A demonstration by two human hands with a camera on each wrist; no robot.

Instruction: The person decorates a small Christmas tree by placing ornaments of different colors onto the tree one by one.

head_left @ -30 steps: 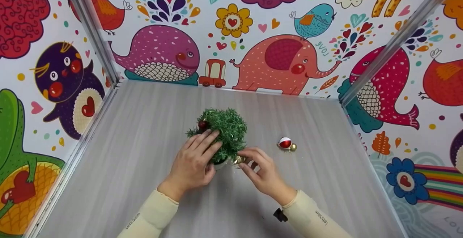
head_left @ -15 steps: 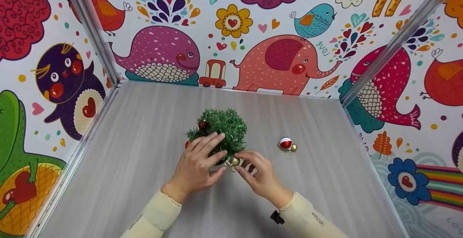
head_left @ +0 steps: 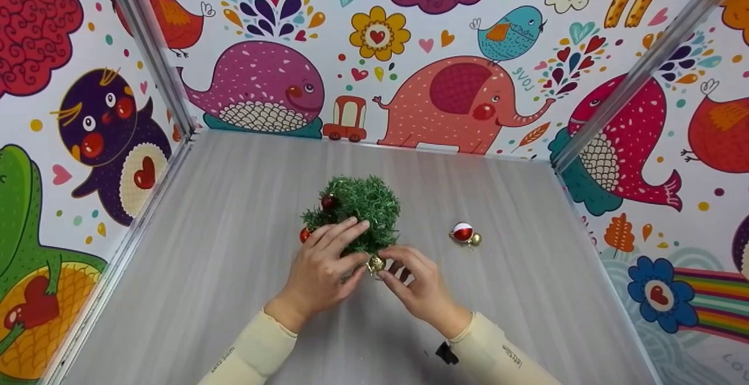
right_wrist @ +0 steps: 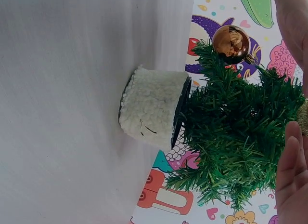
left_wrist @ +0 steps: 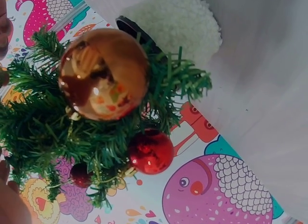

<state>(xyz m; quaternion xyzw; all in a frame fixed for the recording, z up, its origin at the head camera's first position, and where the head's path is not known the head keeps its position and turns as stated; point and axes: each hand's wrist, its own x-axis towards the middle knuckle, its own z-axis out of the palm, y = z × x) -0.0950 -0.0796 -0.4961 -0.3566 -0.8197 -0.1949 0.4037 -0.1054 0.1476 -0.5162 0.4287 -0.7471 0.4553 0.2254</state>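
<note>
A small artificial Christmas tree [head_left: 374,203] stands mid-table; its white textured pot [right_wrist: 154,106] shows in the right wrist view. My right hand [head_left: 424,282] pinches a glittery gold bauble [head_left: 377,264] between thumb and fingertips at the tree's near side. My left hand [head_left: 319,271] lies over the near branches, its thumb and index finger drawn together on the bauble's gold string; the exact contact is partly hidden. On the tree hang a shiny copper-gold bauble [left_wrist: 103,74], a red bauble [left_wrist: 151,151] and a smaller dark red one [left_wrist: 81,175].
Right of the tree, a red and white bauble [head_left: 463,231] lies against a small gold bauble [head_left: 476,239]. Printed cartoon walls with metal corner posts enclose the grey table [head_left: 246,198]. A black piece [head_left: 447,353] sits beside the right sleeve.
The right hand has brought the gold bauble slightly left, toward the left hand. The left hand has shifted right, its thumb and index finger coming together, and a red bauble shows beside it.
</note>
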